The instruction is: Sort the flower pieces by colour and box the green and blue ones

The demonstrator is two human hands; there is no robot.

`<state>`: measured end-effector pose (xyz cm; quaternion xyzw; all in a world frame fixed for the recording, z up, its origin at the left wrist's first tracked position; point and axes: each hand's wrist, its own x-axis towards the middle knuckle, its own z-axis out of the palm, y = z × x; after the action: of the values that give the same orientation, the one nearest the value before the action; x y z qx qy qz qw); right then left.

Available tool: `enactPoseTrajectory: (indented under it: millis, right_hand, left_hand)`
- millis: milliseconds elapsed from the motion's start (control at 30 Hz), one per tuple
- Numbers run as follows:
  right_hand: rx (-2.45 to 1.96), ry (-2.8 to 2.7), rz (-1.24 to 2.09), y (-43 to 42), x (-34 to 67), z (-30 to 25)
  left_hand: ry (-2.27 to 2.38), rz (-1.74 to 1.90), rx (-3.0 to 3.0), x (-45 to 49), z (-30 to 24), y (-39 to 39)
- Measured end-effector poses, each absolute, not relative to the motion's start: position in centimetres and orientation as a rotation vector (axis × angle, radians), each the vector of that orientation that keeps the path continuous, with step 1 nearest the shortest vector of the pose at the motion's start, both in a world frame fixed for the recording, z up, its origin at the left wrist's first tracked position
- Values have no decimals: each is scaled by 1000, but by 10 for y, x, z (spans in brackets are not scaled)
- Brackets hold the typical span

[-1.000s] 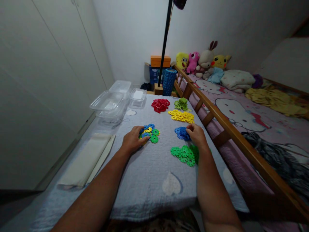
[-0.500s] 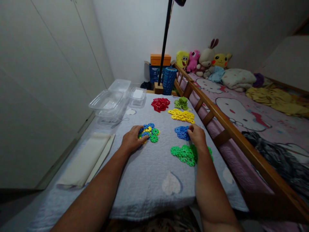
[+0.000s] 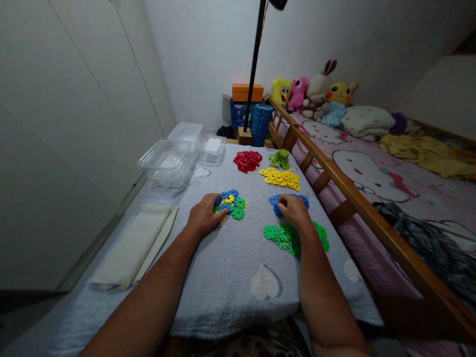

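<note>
My left hand (image 3: 204,214) lies at the left edge of a mixed pile of flower-shaped plastic discs (image 3: 238,213) in blue, green and yellow. Its thumb and fingers are apart, touching the pile. My right hand (image 3: 295,210) is over the pile of blue discs (image 3: 274,200), covering its middle. The thumb and index finger come together there; whatever is between them, if anything, is hidden. Nearer to me, partly under my right wrist, is a pile of green discs (image 3: 275,233). Beyond the blue ones lie yellow discs (image 3: 279,178).
Red pieces (image 3: 248,161) and light green pieces (image 3: 279,158) form piles at the far end. Clear plastic containers (image 3: 165,158) and a folded cream cloth (image 3: 134,243) lie on the left. A wooden bed rail (image 3: 327,171) runs along the right side.
My right hand has shifted left across the blue pile, uncovering blue discs on its right side. My left hand stays at the mixed pile.
</note>
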<state>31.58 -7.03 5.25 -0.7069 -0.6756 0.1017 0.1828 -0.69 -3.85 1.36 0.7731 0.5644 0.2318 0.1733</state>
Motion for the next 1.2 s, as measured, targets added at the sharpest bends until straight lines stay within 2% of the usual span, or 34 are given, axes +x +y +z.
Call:
enactPoseTrajectory:
  millis: [333, 1200]
  right_hand:
    - [-1616, -2333, 284, -74, 240, 40]
    - [-1723, -2363, 277, -71, 217, 25]
  left_hand:
    - [1580, 727, 2198, -8, 9, -37]
    - [1564, 759, 2193, -10, 5, -36]
